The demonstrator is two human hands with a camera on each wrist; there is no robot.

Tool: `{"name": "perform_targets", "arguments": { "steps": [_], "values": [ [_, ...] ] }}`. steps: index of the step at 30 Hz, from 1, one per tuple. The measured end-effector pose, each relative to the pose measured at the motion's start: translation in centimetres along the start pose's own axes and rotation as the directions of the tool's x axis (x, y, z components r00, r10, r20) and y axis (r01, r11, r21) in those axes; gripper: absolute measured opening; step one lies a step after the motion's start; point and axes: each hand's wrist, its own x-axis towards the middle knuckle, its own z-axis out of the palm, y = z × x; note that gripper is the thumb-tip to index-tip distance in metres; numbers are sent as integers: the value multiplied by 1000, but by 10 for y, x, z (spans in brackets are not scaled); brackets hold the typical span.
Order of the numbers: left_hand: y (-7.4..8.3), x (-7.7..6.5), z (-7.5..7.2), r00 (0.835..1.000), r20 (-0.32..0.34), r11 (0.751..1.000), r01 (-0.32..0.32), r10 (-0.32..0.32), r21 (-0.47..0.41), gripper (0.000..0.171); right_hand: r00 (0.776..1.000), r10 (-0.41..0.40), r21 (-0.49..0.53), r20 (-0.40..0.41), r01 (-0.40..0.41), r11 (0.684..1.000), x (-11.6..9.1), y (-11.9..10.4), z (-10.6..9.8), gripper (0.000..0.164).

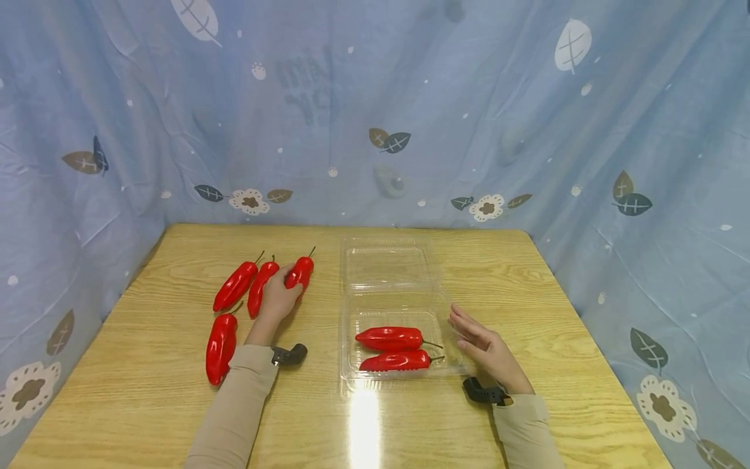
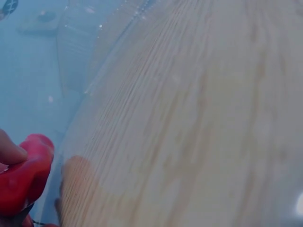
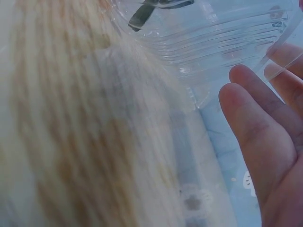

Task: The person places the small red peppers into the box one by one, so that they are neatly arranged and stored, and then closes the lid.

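On the left side of the worktop (image 1: 135, 365), one red pepper (image 1: 220, 352) lies beside the tan left sleeve (image 1: 231, 410); above it an outer pepper (image 1: 236, 286) and an inner pepper (image 1: 258, 293) lie tilted side by side, the inner one partly covered by the person's left grip (image 1: 280, 298). That grip is closed on a held pepper (image 1: 301, 270), its stem pointing to the top of the frame. Higher up, faint grey lettering (image 1: 307, 75) on the blue curtain (image 1: 351, 39) is too blurred to read. Right of centre, a clear container (image 1: 392, 299) lies open, lid farther up the frame, its base holding an upper pepper (image 1: 388, 338) and a lower pepper (image 1: 395, 360), which sits behind the near wall. At its right edge, the right grip (image 1: 489, 352) is loosely spread and holds nothing; whether its fingertips touch the plastic cannot be told. A black wrist camera (image 1: 483, 391) juts out below it.
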Motion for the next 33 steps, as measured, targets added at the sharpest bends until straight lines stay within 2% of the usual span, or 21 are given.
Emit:
{"name": "perform_targets", "arguments": {
  "steps": [15,25,33],
  "values": [
    [8,-4,-7,1000,-14,999,-4,3,-36,55,1000,-15,-15,3,15,1000,-1,-1,1,50],
    [24,-10,-17,997,-25,996,-72,70,-60,54,1000,-24,-2,18,24,1000,4,-1,0,50],
    [42,-18,-19,991,30,985,-127,132,-119,54,1000,4,-23,-1,-4,1000,-1,-1,2,51]
  ]
}}
